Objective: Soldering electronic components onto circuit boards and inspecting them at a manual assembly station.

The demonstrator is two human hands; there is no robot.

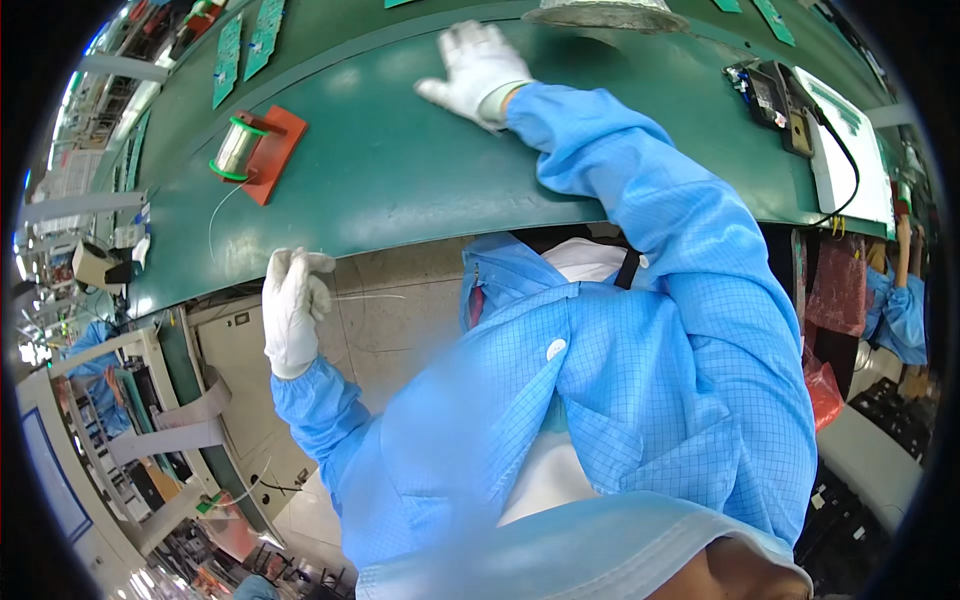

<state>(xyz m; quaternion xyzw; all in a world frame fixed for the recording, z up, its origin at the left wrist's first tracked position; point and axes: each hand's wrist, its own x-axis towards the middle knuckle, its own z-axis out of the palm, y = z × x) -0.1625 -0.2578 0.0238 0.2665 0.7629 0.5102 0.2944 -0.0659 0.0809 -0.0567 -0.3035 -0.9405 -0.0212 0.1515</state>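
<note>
My left hand (293, 312), in a white glove, is just off the bench's near edge at the left. Its fingers are pinched together on a thin solder wire (370, 296), whose free end sticks out to the right. My right hand (478, 75), gloved too, reaches far across the green bench mat (400, 170) with fingers and thumb spread and nothing in them. Beyond my left hand lies a spool of solder wire (238, 150) with green rims on a red stand (277, 152). A loose strand curls from it down onto the mat.
Green circuit boards (228, 60) lie along the far left strip. A round metal rim (605, 14) overhangs the far middle. To the right sit a black device (770, 100) with a cable and a white panel (848, 150). Another person's blue sleeve (902, 315) shows at far right.
</note>
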